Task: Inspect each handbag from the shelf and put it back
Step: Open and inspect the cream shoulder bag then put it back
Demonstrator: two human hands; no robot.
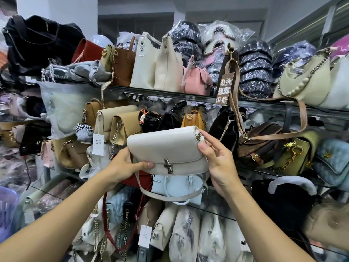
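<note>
I hold a cream flap handbag [166, 146] with a metal turn lock in front of the middle shelf. My left hand [124, 167] grips its lower left edge, thumb on the front under the flap. My right hand [217, 157] grips its right end near the metal strap ring. The bag's cream strap [170, 197] hangs in a loop below it. The flap is closed and the bag is tilted slightly, left side lower.
Glass shelves [188, 96] are packed with bags: cream totes [156, 69] and a pink bag [196, 78] above, tan flap bags [120, 121] behind, a pale blue bag [175, 186] directly below. A brown strap with a tag [224, 87] dangles at right.
</note>
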